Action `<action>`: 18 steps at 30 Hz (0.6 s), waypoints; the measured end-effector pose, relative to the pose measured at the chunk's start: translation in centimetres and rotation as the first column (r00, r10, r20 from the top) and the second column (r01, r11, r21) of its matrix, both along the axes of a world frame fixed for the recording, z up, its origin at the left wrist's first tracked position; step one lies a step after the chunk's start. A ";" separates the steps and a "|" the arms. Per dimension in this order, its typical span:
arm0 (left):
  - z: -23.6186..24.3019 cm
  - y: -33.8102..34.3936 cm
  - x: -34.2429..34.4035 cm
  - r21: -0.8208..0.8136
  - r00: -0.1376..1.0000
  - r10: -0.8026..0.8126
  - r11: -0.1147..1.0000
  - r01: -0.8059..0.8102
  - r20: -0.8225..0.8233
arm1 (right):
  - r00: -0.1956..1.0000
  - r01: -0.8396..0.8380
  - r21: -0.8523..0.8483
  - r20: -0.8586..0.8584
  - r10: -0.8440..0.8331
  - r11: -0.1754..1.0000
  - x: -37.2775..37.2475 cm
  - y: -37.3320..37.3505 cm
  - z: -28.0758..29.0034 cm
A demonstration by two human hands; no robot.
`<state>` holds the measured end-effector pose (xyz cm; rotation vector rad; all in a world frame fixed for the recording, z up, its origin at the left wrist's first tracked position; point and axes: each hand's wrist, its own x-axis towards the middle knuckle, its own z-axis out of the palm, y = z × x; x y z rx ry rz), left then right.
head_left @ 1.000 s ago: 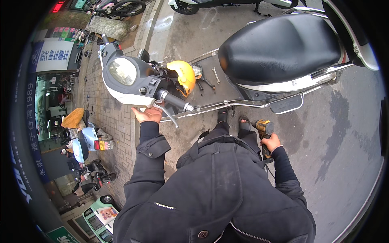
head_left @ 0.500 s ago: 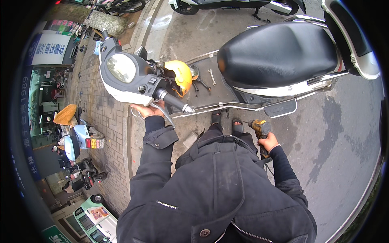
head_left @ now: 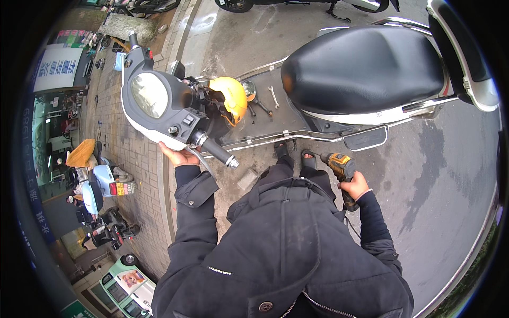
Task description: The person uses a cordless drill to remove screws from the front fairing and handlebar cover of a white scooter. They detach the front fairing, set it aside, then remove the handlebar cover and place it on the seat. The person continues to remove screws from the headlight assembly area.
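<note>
My left hand [head_left: 179, 155] holds the underside of the white and grey front cowl [head_left: 159, 131] of a scooter, below the round mirror-like display [head_left: 150, 95] and beside the brake lever and right-hand grip [head_left: 217, 151]; some fingers are hidden under the panel. In my right hand [head_left: 354, 184] is a yellow and black cordless drill [head_left: 339, 164], pointing left, below the footrest [head_left: 366, 139]. A yellow helmet [head_left: 228, 95] lies at the front of the footboard [head_left: 273, 122], beside a silver wrench [head_left: 273, 97] and other small metal parts. The long black seat [head_left: 360, 69] is to the right.
Another scooter [head_left: 318, 6] stands across the pavement. At left are a paved sidewalk [head_left: 151, 201] with a kerb, a tree trunk [head_left: 127, 26], a light blue scooter [head_left: 98, 185], shopfronts and a small green and white vehicle [head_left: 124, 286]. My feet stand beside the scooter's running board.
The scooter's handlebar and cowl have swung left and slightly toward me, with my left hand moving along. The drill in my right hand has shifted slightly left and up.
</note>
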<state>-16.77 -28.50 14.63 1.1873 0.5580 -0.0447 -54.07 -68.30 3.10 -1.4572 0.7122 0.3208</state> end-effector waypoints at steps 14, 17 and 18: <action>-3.2 1.0 2.8 -0.388 0.957 0.125 0.921 -0.013 0.263 | 0.914 -0.009 0.159 0.402 -0.057 0.987 12.5 1.2 8.5; -3.2 1.2 3.0 -0.470 0.959 0.161 0.882 -0.035 0.232 | 0.944 0.027 0.148 0.321 -0.074 0.989 12.8 2.2 9.2; -3.0 1.2 2.9 -0.441 0.960 0.156 0.897 -0.040 0.230 | 0.958 0.055 0.205 0.265 -0.110 0.977 12.7 2.5 9.4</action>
